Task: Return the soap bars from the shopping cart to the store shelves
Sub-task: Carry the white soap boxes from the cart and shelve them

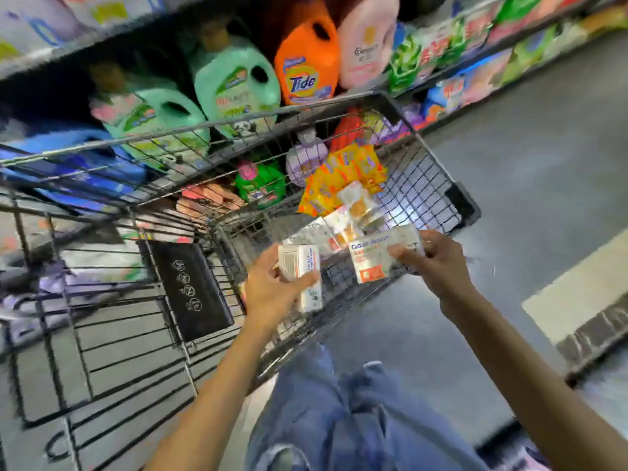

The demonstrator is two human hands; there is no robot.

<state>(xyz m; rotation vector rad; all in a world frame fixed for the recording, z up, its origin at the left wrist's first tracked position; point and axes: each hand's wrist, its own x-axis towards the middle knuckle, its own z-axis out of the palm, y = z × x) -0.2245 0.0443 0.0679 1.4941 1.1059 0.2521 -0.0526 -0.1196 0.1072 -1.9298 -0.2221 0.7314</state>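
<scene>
Head view: left hand [272,287], fingers curled round a small stack of white cardboard soap boxes [300,270], held above the near corner of the black wire shopping cart [428,185], apparently ready for shelving. Right hand [438,263] pinched a white soap carton with blue lettering [373,258] just beside it. The cart held yellow-orange packets [343,178], a green pouch [261,185] and a lilac bottle [306,158]. An orange detergent jug [306,66] stood shelved behind.

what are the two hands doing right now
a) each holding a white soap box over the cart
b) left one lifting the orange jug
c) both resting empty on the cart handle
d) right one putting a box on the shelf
A: the left hand grips a small white soap box and the right hand pinches a wider soap box, both above the shopping cart.
</scene>
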